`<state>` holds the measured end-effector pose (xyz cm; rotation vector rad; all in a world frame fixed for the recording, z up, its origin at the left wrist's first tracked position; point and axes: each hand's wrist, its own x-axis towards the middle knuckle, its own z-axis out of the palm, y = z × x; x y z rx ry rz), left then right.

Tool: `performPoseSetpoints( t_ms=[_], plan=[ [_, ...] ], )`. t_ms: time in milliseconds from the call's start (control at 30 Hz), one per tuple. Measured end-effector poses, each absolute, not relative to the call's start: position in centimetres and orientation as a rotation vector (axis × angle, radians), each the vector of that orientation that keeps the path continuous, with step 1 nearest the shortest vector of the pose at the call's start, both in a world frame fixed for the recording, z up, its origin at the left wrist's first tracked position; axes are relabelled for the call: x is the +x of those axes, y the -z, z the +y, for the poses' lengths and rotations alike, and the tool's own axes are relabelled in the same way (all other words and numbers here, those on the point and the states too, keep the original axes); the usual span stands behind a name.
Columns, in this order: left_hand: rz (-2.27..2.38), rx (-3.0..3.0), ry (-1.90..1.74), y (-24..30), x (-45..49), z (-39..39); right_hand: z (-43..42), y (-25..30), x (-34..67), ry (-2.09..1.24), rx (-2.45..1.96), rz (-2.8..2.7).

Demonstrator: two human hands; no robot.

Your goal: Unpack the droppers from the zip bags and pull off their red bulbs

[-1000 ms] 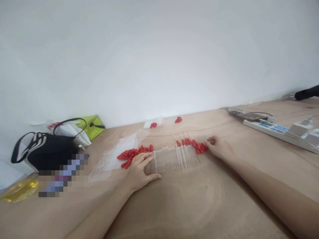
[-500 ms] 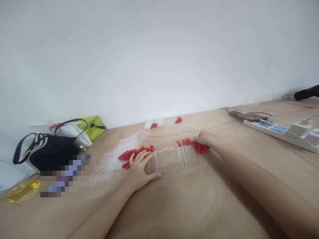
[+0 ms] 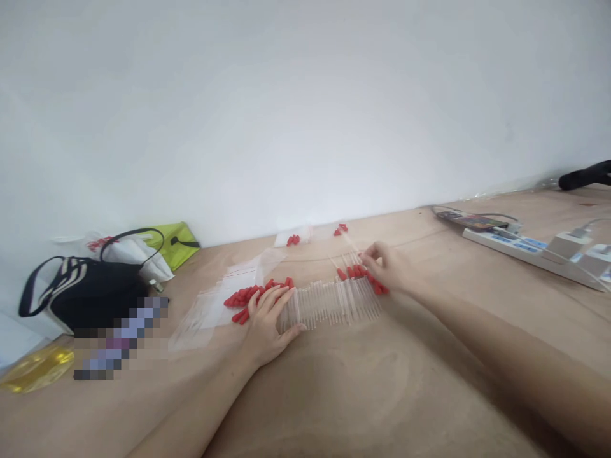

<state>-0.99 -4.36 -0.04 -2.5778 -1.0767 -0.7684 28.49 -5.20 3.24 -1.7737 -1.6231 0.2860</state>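
Observation:
A row of several clear thin tubes lies on the wooden table. My left hand rests flat and open at the row's left end, beside a heap of red caps. My right hand is at the row's far right end, fingers pinched on a clear tube that sticks up and away from it. More red caps lie under and beside that hand.
Clear zip bags lie left of the caps. A black bag, a green pouch and a yellow bottle sit at the far left. A white power strip and a phone are at the right.
My right hand moved left and away from me over the red caps and now pinches a clear tube lifted off the row. The left hand stayed put.

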Motion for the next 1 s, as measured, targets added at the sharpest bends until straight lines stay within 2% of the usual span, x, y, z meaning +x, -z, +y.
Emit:
performPoseSetpoints(
  t_ms=[133,233,500,1000],
  plan=[
    [-0.910,-2.515,0.955,-0.1,0.2,-4.7,-8.0,-0.6,26.1,0.190,-1.299,-1.960],
    [-0.764,-2.514,1.011,-0.3,1.0,-4.9,-8.8,0.9,24.7,0.353,-1.121,-2.016],
    [-0.579,-2.490,1.052,-0.5,1.7,-5.6,-9.0,1.4,22.4,0.307,-0.933,-2.062],
    [-0.604,-2.435,1.039,-0.6,1.9,-6.4,-9.4,1.8,22.4,0.348,-0.981,-2.095]
  ],
)
